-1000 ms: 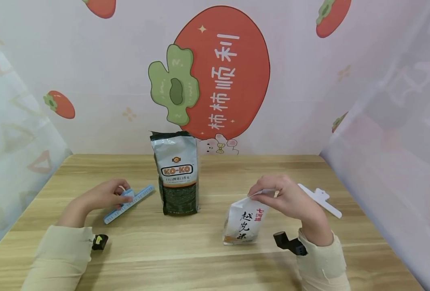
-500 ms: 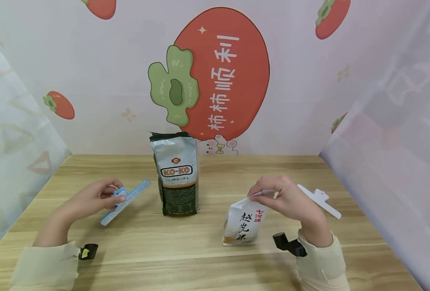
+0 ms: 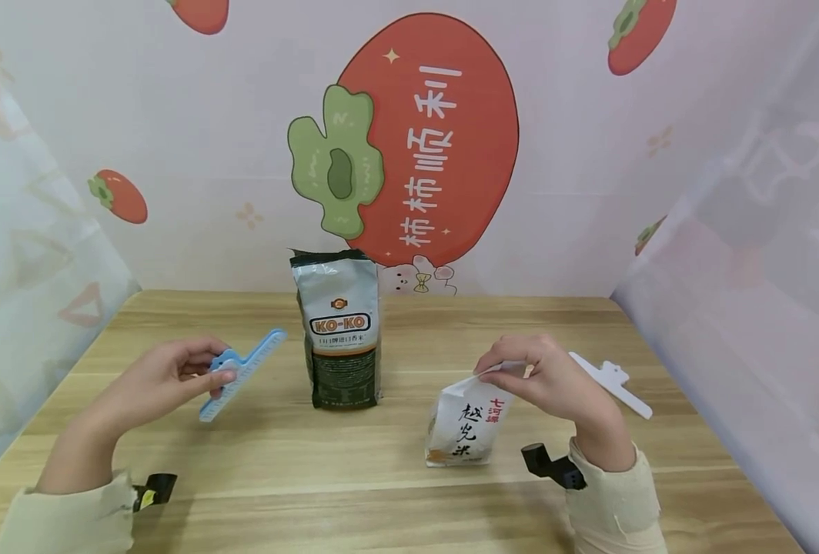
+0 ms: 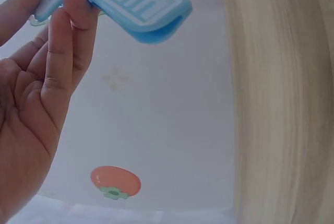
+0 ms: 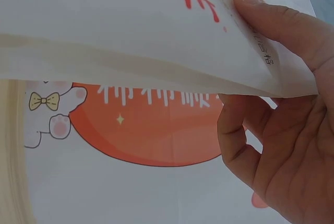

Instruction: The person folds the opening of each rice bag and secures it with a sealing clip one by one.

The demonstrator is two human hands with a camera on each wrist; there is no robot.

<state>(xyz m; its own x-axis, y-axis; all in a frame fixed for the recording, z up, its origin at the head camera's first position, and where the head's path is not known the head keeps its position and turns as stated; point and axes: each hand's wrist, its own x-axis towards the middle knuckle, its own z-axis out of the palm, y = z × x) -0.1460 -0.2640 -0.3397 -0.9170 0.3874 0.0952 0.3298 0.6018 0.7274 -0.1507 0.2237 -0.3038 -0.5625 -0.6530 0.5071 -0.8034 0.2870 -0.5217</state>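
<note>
A blue bag clip (image 3: pixel 246 371) with a long ridged bar is pinched by its handle in my left hand (image 3: pixel 167 381). In the left wrist view the clip (image 4: pixel 141 4) slants across the top, its bar end towards the right, above the tabletop. My right hand (image 3: pixel 555 377) pinches the top edge of a small white rice bag (image 3: pixel 466 427) that stands on the table, leaning a little. The right wrist view has the thumb (image 5: pixel 282 23) on one face of the white bag (image 5: pixel 130 31) and curled fingers under its edge.
A taller KO-KO rice bag (image 3: pixel 342 331) stands upright near the table's middle. Behind my right hand lies a white bag clip (image 3: pixel 610 381). The wooden table (image 3: pixel 312 492) meets a printed backdrop (image 3: pixel 229 100) at the back and sides.
My left hand has lifted the blue clip off the table and drawn it slightly left, tilting it more steeply. The right hand and white bag have stayed in place.
</note>
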